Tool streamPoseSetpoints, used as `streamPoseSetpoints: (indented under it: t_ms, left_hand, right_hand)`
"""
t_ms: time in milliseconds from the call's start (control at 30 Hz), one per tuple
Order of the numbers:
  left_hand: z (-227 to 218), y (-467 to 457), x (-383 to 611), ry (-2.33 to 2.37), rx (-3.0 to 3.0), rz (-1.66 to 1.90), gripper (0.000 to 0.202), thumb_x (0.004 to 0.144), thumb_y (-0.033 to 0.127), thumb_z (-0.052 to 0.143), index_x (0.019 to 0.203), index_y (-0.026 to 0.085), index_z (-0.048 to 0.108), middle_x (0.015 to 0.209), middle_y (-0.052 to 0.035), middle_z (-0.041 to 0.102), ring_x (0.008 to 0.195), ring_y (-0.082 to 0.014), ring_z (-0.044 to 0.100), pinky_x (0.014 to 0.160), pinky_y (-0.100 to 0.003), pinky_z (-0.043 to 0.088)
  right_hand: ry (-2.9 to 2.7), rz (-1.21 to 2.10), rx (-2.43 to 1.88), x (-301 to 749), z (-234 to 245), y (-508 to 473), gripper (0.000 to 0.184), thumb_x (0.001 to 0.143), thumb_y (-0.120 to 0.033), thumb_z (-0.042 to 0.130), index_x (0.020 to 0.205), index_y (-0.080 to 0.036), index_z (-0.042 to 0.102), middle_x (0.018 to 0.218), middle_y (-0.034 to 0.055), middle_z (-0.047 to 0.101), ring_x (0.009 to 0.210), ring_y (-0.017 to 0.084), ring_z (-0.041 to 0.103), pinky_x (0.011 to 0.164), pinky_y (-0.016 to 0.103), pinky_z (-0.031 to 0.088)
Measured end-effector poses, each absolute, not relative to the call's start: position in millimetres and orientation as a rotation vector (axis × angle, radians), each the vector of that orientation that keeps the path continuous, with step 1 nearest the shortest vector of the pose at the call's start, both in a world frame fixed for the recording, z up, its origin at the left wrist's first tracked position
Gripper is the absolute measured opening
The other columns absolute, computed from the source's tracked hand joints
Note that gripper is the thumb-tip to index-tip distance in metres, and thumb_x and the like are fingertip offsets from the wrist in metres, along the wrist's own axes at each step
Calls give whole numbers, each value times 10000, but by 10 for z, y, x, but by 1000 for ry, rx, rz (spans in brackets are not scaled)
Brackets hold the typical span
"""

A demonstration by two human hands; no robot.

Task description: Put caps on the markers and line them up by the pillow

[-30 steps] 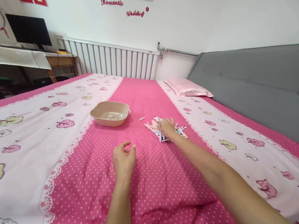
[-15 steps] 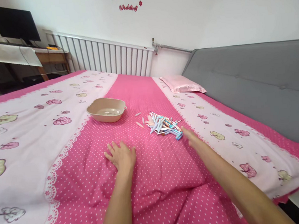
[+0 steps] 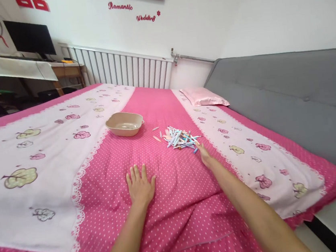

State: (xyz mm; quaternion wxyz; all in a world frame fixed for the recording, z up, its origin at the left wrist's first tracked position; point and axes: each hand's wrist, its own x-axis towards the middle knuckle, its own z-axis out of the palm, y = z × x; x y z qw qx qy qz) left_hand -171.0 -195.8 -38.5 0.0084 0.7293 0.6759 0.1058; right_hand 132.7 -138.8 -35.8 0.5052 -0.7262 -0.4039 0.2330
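A loose heap of slim pens [image 3: 179,137] in pale blue, white, lilac and peach lies on the pink dotted bedspread [image 3: 169,190]. At the heap's right edge is my right hand [image 3: 204,154], seen side-on, its extended fingers touching the nearest pens; no firm grip shows. My left hand [image 3: 140,187] rests palm down on the bedspread, fingers spread, holding nothing. Several small pink and lilac pieces [image 3: 157,138] lie just left of the heap. Farther left stands a beige plastic basin [image 3: 123,131], its inside only partly visible.
A pink pillow [image 3: 204,97] lies by the grey padded headboard [image 3: 289,100] on the right. Behind the bed are a white radiator [image 3: 118,65] and a pipe [image 3: 193,56]. A desk [image 3: 69,70] with a monitor [image 3: 30,38] stands at the far left.
My right hand has moved left onto the edge of the pen heap. My left hand still lies flat with spread fingers, slightly shifted in view. The camera view has tilted up slightly.
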Motion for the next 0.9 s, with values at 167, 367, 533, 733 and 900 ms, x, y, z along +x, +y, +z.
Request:
streamPoseSetpoints:
  t_ms: [167, 367, 533, 733, 900]
  left_hand:
    - [-587, -2469, -1923, 1994, 2509, 336, 650, 864, 455, 364, 1430, 150, 267, 1496, -168, 220, 1395, -308, 142, 1120, -480, 119]
    - [-984, -3048, -1986, 1862, 2669, 617, 660, 848, 492, 387, 1389, 114, 371, 1455, -186, 318, 1358, -338, 257, 1092, -497, 225]
    - [-1117, -3327, -1932, 1704, 2760, 767, 596, 850, 454, 435, 1370, 162, 420, 1445, -153, 363, 1361, -334, 251, 1073, -529, 247]
    - [-1052, -3372, -1946, 1654, 2702, 841, 610, 852, 419, 471, 1411, 216, 340, 1485, -124, 295, 1367, -315, 246, 1053, -533, 291]
    - [-812, -3136, -2079, 1757, 2475, 931, 614, 885, 403, 423, 1449, 261, 226, 1535, -81, 153, 1386, -272, 212, 1075, -522, 283]
  right_hand:
    - [-1076, 386, -2177, 1526, -543, -1912, 680, 883, -422, 412, 1431, -56, 247, 1496, 175, 238, 1394, 287, 143, 1127, 451, 32]
    - [-1262, 197, -2401, 1563, -682, -2150, 673, 906, -465, 285, 1437, -54, 240, 1509, 124, 230, 1399, 257, 124, 1128, 394, -15]
    - [-1327, 104, -2488, 1569, -696, -2142, 666, 911, -497, 223, 1439, -93, 255, 1500, 103, 263, 1389, 257, 170, 1128, 413, 44]
    - [-1337, 37, -2532, 1563, -706, -2156, 659, 906, -521, 212, 1433, -131, 284, 1482, 87, 311, 1372, 260, 214, 1119, 422, 101]
    - [-1337, -5, -2546, 1554, -722, -2148, 645, 906, -515, 215, 1423, -140, 304, 1469, 87, 335, 1361, 259, 236, 1112, 429, 120]
